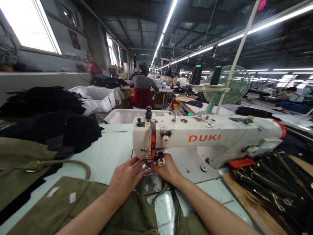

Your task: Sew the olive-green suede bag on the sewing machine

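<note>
Both hands meet at the needle of a white sewing machine (171, 132) marked DUKI. My left hand (126, 176) is left of the presser foot (147, 164), its thumb and fingers closing together there. From the right, my right hand (167, 169) reaches in with curled fingers, partly hidden by the machine head and a small pale knob (161, 161). Whatever is between the fingertips is too small or hidden to make out. Olive-green fabric (129, 212) hangs over the near table edge below my wrists, with a strap (161, 192) near the needle plate.
Dark fabric pieces (49, 127) are stacked at left beside an olive bag piece with a handle (75, 163). Black straps with metal clasps (271, 189) lie on a board at right. A bobbin (204, 167) rests on the machine bed. Ahead, a person (143, 86) sits near white bins (94, 98).
</note>
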`<state>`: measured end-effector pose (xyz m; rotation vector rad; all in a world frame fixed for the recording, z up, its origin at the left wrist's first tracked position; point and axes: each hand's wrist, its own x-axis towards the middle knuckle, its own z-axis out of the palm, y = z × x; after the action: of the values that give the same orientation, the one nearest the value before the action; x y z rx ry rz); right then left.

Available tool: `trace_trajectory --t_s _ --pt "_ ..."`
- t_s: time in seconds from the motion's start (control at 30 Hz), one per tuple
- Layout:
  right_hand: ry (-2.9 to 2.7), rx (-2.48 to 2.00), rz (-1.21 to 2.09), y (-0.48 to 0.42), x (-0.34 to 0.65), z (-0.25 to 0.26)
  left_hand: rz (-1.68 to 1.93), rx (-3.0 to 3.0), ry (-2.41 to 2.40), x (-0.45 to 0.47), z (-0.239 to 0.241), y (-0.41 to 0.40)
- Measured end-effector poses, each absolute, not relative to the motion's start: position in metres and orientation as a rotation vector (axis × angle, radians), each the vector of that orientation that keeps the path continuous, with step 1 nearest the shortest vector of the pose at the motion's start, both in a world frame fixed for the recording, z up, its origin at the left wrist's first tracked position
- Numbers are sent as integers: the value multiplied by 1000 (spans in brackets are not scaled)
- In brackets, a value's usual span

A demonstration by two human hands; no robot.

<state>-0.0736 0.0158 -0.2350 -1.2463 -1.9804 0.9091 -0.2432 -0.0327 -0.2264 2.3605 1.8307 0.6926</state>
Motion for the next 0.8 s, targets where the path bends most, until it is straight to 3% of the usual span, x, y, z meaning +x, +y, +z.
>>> trace_trajectory --t_s 0.23,0.43,0.57,0.67,0.73,0.8 --pt "-2127 -998 1103 -8 -39 -191 886 2270 1245 -240 -217 -47" --pt "-2175 -1052 991 -21 -45 -182 959 2019 1238 -237 -208 -43" --pt "-2427 -1099 320 -40 -21 -141 952 1891 1400 -246 -216 -36" --pt "-2083 -1113 -395 -21 59 -69 949 1835 1495 -250 -224 -30" --pt "-1586 -1541 -801 19 135 -23 943 1802 1539 -251 -228 -27" --pt "-1339 -1932 -972 66 207 1 934 1770 1573 -250 -230 -24"
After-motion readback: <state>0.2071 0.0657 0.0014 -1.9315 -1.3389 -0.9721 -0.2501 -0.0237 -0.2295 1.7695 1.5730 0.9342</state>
